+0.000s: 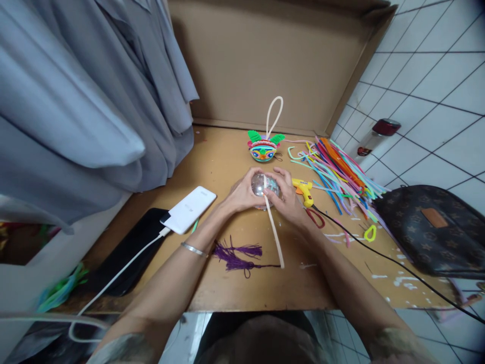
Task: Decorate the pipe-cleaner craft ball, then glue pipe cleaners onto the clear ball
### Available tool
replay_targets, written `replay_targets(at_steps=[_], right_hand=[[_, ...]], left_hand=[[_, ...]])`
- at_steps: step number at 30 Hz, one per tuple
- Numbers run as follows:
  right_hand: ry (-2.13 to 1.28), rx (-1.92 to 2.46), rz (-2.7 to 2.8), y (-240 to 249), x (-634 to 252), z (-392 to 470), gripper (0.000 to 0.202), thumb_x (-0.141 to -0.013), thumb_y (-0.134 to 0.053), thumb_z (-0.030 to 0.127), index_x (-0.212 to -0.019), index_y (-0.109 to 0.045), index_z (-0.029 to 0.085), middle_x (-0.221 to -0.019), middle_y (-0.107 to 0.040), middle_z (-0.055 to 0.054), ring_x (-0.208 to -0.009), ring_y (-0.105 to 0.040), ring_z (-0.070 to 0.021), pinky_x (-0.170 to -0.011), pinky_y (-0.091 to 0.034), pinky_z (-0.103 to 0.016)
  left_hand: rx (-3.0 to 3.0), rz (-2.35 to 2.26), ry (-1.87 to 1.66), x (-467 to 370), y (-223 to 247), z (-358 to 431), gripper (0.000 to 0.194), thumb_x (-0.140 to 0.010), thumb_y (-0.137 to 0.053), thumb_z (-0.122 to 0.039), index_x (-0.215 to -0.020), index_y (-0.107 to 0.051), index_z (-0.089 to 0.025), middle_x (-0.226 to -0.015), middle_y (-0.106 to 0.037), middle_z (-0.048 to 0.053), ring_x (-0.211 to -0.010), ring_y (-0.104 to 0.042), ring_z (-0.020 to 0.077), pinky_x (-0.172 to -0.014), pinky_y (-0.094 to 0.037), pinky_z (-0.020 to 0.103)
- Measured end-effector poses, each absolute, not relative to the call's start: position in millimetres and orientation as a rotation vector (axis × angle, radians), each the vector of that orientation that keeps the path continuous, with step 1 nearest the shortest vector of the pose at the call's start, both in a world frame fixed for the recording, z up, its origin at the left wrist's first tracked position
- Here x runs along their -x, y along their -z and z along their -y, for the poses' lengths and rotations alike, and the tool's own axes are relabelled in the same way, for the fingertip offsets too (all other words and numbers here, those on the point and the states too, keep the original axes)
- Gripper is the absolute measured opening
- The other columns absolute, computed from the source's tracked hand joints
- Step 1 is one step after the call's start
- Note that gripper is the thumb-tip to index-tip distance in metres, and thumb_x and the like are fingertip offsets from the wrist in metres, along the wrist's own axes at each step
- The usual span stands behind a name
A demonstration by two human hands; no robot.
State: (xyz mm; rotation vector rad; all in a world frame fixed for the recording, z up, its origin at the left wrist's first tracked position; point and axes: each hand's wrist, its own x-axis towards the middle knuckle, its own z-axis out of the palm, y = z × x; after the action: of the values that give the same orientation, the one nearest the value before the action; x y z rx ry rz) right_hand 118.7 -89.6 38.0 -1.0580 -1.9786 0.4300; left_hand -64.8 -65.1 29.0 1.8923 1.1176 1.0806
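Between my two hands is a clear, shiny ball (pixel 258 185) over the middle of the table. My left hand (pixel 241 191) curls round its left side, and my right hand (pixel 287 196) closes on its right side. A white pipe cleaner (pixel 274 230) lies across the ball under my right thumb and runs down toward me. Its lower end meets the cord of the purple tassels (pixel 237 255), which lie on the table. Just beyond my hands stands a colourful lion-head ornament (pixel 262 147) with green ears and a white loop on top.
Right of my hands lie a yellow glue gun (pixel 303 191) with a black cord, red-handled scissors (pixel 315 218) and a pile of coloured pipe cleaners (pixel 337 169). A brown bag (pixel 435 237) sits farther right. A white power bank (pixel 191 208) rests at left, near hanging grey cloth (pixel 113 101).
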Motion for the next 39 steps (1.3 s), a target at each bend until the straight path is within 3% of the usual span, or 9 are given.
replay_targets(at_steps=[9, 15, 25, 39], right_hand=[[-0.431, 1.033, 1.934, -36.5, -117.9, 89.0, 0.028, -0.094, -0.058, 0.043, -0.115, -0.059, 0.025, -0.139, -0.047, -0.014, -0.143, -0.043, -0.0311, -0.117, -0.040, -0.054], [-0.429, 1.000, 1.918, -34.7, -117.6, 87.8, 0.043, -0.094, -0.058, 0.045, -0.132, -0.050, 0.027, -0.137, -0.051, -0.013, -0.135, -0.050, -0.0291, -0.116, -0.042, -0.053], [-0.487, 1.064, 1.977, -30.3, -121.8, 80.2, 0.054, -0.093, -0.056, 0.050, -0.143, -0.052, 0.027, -0.147, -0.043, -0.014, -0.144, -0.042, -0.0319, -0.122, -0.035, -0.057], [-0.588, 1.085, 1.963, -28.0, -126.8, 69.7, 0.061, -0.087, -0.062, 0.060, -0.139, -0.058, 0.028, -0.153, -0.037, -0.013, -0.150, -0.034, -0.0333, -0.124, -0.030, -0.056]], left_hand=[[-1.892, -1.128, -1.048, 65.7, -30.2, 65.7, 0.084, -0.055, -0.086, -0.043, -0.128, -0.050, -0.025, -0.121, -0.066, 0.007, -0.099, -0.068, 0.0256, -0.092, -0.056, 0.042], [-1.875, -1.091, -1.081, 64.9, -30.5, 66.1, 0.086, -0.055, -0.087, -0.040, -0.130, -0.049, -0.025, -0.121, -0.066, 0.008, -0.104, -0.067, 0.0269, -0.096, -0.055, 0.043], [-1.846, -1.029, -1.122, 64.1, -27.1, 63.5, 0.089, -0.052, -0.090, -0.034, -0.130, -0.049, -0.024, -0.131, -0.063, 0.010, -0.112, -0.066, 0.0295, -0.102, -0.054, 0.045], [-1.797, -1.041, -1.112, 62.0, -29.9, 64.5, 0.094, -0.049, -0.090, -0.034, -0.131, -0.046, -0.023, -0.129, -0.062, 0.011, -0.116, -0.065, 0.0306, -0.102, -0.054, 0.046]])
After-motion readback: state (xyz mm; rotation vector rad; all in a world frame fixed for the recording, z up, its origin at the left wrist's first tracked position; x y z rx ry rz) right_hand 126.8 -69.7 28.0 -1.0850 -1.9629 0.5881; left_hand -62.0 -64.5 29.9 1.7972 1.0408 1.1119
